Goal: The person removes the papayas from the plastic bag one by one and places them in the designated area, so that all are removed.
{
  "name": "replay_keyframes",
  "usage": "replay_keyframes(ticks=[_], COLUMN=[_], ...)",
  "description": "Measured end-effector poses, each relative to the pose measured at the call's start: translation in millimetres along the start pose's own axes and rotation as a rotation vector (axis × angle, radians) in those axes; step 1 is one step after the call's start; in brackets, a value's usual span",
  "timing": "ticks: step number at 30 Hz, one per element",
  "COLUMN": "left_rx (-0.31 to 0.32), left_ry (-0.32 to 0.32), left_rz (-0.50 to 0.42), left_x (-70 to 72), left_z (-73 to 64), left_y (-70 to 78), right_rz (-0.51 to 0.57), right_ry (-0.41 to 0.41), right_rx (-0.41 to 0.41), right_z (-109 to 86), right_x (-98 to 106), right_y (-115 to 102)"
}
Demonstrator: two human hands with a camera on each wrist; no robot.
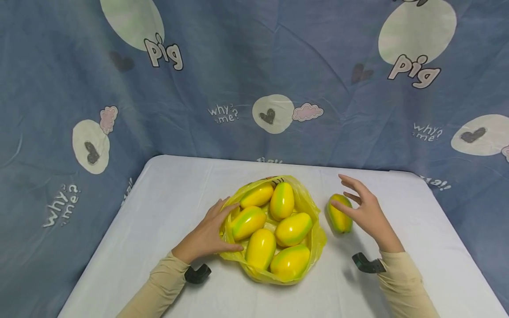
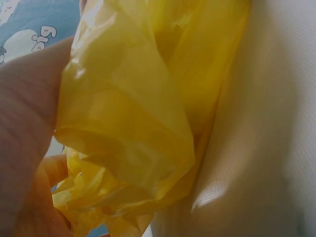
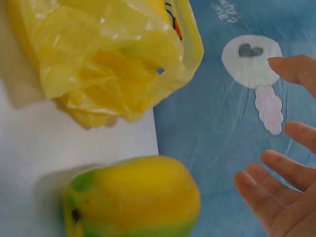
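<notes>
A yellow plastic bag (image 1: 316, 240) stands with its mouth spread wide, holding several glossy mango-like fruits (image 1: 259, 247), yellow with green streaks. My left hand (image 1: 210, 229) holds the bag's left rim, its thumb and a finger reaching over the edge. Up close, crumpled yellow plastic (image 2: 123, 108) covers part of that hand. Right of the bag, one more mango-like fruit (image 1: 341, 218) lies on the table. My right hand (image 1: 367, 216) hovers beside and over this loose fruit (image 3: 133, 197), its fingers spread and holding nothing.
A white-covered table (image 1: 179, 185) carries everything. Behind it and to the left hangs a blue printed curtain (image 1: 222, 66). Each wrist wears a dark camera mount, one at the left sleeve (image 1: 197, 274) and one at the right (image 1: 367, 263).
</notes>
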State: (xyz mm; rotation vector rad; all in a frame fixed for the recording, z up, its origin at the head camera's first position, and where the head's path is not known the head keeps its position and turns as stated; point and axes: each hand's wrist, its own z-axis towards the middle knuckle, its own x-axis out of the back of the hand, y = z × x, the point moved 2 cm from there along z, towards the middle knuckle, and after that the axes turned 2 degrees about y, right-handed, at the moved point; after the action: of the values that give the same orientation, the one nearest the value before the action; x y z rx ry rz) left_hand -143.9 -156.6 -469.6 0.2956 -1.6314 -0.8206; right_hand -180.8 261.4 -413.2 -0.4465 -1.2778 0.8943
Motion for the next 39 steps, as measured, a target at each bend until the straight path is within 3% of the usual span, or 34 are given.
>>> replay_keyframes(ticks=[23,39], left_rx=[-0.011,0.009], left_ry=[0.011,-0.005], left_rz=[-0.002,-0.010], left_x=[-0.4,-1.4], left_z=[-0.4,0.1], left_y=[-1.2,-0.1], right_rz=[-0.014,-0.021], right_ry=[-0.228,-0.392], right_rx=[-0.082,-0.010], right_z=[32.4,55.0], right_x=[-24.4,-55.0], right_y=[-32.7,-51.0])
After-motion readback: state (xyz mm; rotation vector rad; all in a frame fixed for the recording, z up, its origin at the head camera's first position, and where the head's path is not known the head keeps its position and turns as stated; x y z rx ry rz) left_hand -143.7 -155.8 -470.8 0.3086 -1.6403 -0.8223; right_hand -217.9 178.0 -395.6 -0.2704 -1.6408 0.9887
